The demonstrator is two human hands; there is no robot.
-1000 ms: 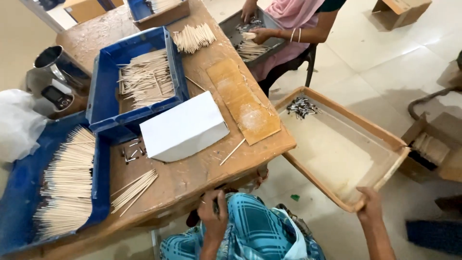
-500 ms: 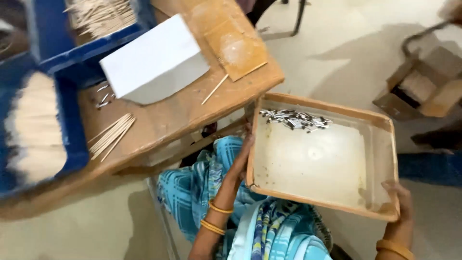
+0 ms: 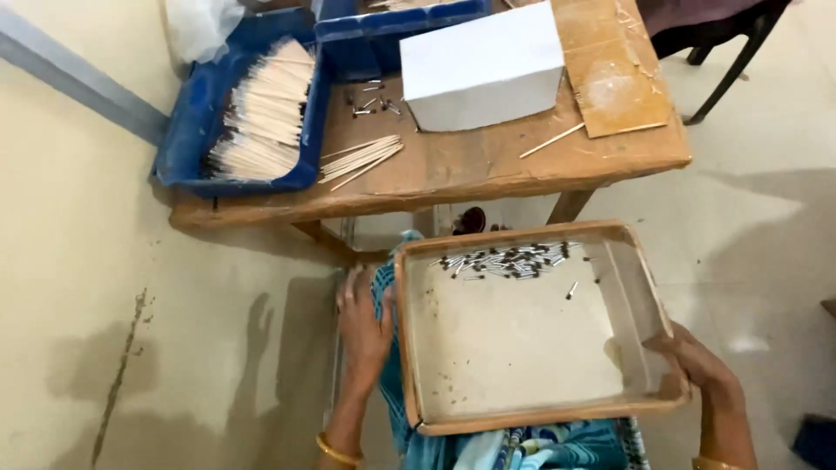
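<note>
While both hands grip its opposite edges, left hand (image 3: 364,326) and right hand (image 3: 697,361), the shallow wooden tray (image 3: 514,418) at lower centre looks light and stiff; small metal pieces (image 3: 505,258) would slide, so keep it level.

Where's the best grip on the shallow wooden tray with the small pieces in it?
By its two opposite side walls, coming in from left and right. The wooden tray is wide and shallow with raised rims; the left hand and right hand sit there now, keeping it level so the small metal pieces stay put.
</note>
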